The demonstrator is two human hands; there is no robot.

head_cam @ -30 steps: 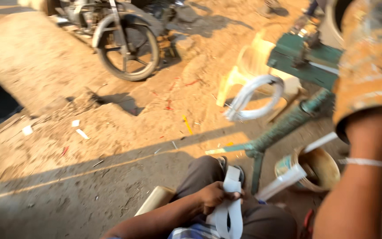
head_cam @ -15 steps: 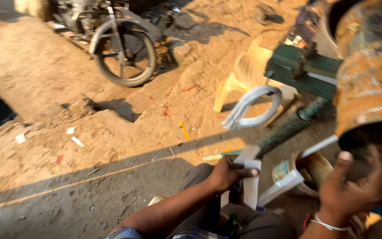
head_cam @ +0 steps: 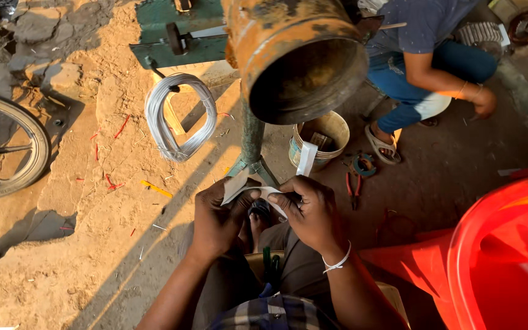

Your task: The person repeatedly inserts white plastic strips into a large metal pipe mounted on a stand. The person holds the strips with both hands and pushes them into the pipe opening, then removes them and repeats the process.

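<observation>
Just below the big rusty orange metal drum (head_cam: 297, 58), the left hand (head_cam: 218, 220) and right hand (head_cam: 310, 214) both pinch a flat white strip of tape-like material (head_cam: 263, 192), fingers curled closed on it. Left of the drum hangs a coil of grey wire (head_cam: 178, 116); beneath it stands a small open bucket (head_cam: 337, 131), red-handled pliers (head_cam: 354, 189) nearby.

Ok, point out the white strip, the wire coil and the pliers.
white strip (head_cam: 264, 190), head view, bend between both hands.
wire coil (head_cam: 161, 131), head view, left side of loop.
pliers (head_cam: 353, 190), head view, red handles.
</observation>
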